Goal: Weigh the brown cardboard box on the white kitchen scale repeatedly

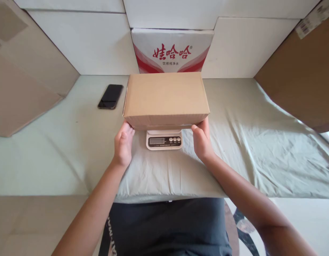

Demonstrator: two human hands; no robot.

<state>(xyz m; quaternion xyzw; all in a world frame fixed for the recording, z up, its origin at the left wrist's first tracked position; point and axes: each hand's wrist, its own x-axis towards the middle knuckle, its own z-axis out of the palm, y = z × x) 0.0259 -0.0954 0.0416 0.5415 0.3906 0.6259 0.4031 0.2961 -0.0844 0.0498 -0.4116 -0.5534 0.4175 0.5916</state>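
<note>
A closed brown cardboard box (166, 94) is over a small white kitchen scale (164, 145), covering its weighing plate. Whether the box rests on the plate or is held just above it, I cannot tell. My left hand (123, 144) grips the box's near left corner from below, its fingers partly hidden under the edge. At the near right corner my right hand (202, 140) holds it too, thumb against the front and fingers out of sight. The scale's grey display and round buttons show between my hands; no digits are readable.
A black smartphone (110, 96) lies left of the box on the pale green cloth (233, 142). Behind stands a white-and-red printed carton (171, 39) among white boxes (81, 42). Large cardboard panels rise at the left (28, 71) and right (303, 71). The cloth's front edge is near my body.
</note>
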